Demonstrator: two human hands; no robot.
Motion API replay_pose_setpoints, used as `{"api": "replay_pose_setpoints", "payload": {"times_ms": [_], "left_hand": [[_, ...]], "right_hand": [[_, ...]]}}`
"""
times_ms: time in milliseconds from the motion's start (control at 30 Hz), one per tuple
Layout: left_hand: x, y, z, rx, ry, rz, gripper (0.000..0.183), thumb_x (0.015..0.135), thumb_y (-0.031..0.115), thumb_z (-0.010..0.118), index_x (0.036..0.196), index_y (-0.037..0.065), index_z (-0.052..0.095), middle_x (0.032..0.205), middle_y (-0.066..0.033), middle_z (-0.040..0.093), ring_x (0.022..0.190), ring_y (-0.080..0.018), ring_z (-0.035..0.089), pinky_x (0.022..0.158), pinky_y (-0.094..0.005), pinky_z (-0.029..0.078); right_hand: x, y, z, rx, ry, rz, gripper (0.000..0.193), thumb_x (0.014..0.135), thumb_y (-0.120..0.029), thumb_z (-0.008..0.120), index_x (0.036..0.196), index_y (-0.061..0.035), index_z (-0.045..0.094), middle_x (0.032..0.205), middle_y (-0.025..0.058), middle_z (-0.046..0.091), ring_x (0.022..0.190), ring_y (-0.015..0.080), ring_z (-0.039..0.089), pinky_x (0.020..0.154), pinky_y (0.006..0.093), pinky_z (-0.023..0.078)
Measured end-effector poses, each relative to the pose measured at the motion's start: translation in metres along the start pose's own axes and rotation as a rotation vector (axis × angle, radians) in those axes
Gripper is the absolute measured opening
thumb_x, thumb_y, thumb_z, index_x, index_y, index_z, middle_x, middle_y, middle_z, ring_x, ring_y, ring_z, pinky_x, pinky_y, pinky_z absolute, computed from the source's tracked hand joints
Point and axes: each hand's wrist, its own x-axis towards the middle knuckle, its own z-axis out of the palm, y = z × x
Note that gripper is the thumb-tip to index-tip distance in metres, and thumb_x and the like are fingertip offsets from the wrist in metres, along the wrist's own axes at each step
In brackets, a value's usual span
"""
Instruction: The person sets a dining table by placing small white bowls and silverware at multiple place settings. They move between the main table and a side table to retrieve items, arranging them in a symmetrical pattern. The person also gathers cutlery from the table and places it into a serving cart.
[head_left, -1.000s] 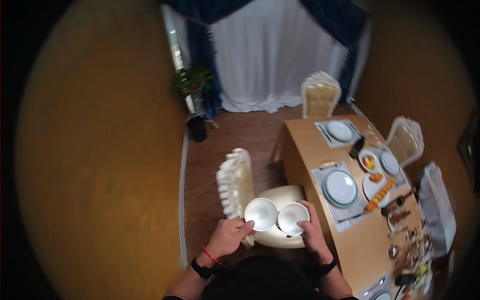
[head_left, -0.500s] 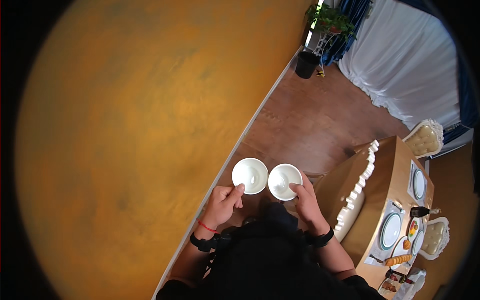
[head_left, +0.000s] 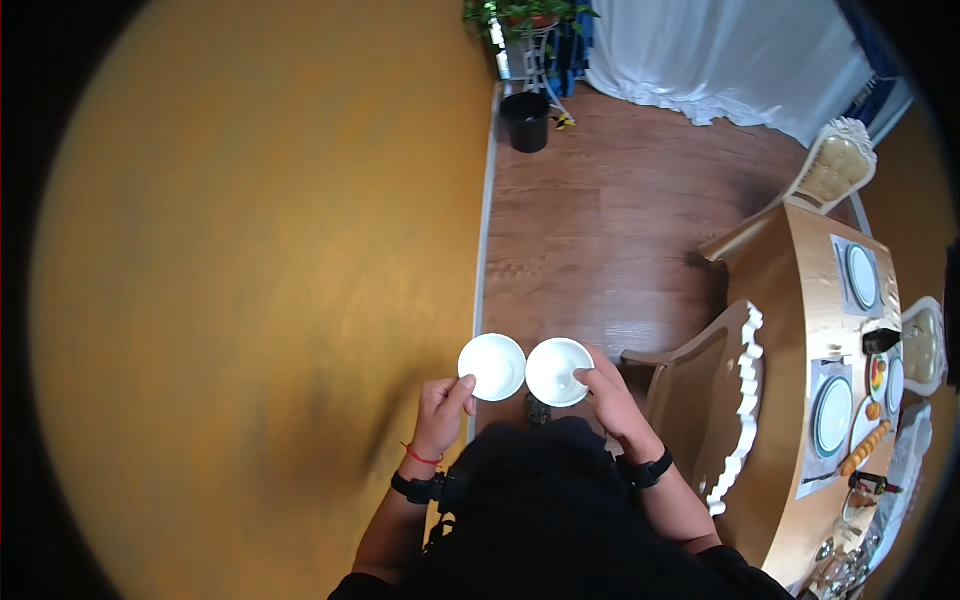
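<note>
Two white bowls are held side by side in front of my body, their rims nearly touching and their open tops facing up. My left hand (head_left: pixel 445 412) grips the rim of the left bowl (head_left: pixel 492 366), thumb over the near edge. On the other side, my right hand (head_left: pixel 610 392) holds the right bowl (head_left: pixel 556 372) with its thumb inside the rim. The fingers below both bowls are mostly hidden. Both bowls look empty, with light glinting off their insides.
An ochre wall (head_left: pixel 270 250) runs close along my left. At right, a pale chair (head_left: pixel 745 410) stands against a gold-covered table (head_left: pixel 815 320) set with plates (head_left: pixel 832 418), bread (head_left: pixel 866 447) and bottles. Ahead on the wooden floor (head_left: pixel 610 220) are a black bin (head_left: pixel 526 122) and a plant stand.
My view has turned to the right, so the wall edge now runs nearly straight ahead, and the bin has shifted left. Both bowls stay in my hands, held slightly closer together.
</note>
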Motion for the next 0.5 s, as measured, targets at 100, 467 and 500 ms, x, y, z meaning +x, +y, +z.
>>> {"api": "replay_pose_setpoints", "payload": {"times_ms": [100,467,500], "left_hand": [[0.069,0.021,0.009,0.05,-0.124,0.004,0.047,0.096,0.03,0.057,0.059,0.001,0.057,0.055,-0.0024,0.055,0.053,-0.0096,0.052,0.053,-0.0253,0.039],[0.341,0.066,0.071,0.105,-0.503,0.044,0.047,0.096,0.029,0.058,0.059,0.0,0.057,0.054,-0.0027,0.055,0.052,-0.0093,0.051,0.052,-0.0264,0.039],[0.367,0.076,0.078,0.143,-0.549,0.052,0.047,0.096,0.029,0.058,0.058,0.0,0.057,0.053,-0.0025,0.055,0.051,-0.0093,0.051,0.051,-0.0266,0.039]], "right_hand": [[0.04,-0.024,-0.018,0.049,0.103,-0.019,0.04,0.09,-0.014,0.046,0.125,0.0036,0.052,0.12,0.0138,0.055,0.114,0.0236,0.051,0.1,0.033,0.038],[0.208,-0.065,-0.113,0.031,0.413,-0.032,0.043,0.09,-0.014,0.045,0.128,0.005,0.051,0.12,0.0131,0.058,0.113,0.0211,0.052,0.099,0.0311,0.039],[0.225,-0.07,-0.124,0.028,0.444,-0.042,0.044,0.089,-0.013,0.044,0.129,0.0049,0.051,0.117,0.0113,0.059,0.11,0.0188,0.054,0.096,0.0299,0.04]]}}
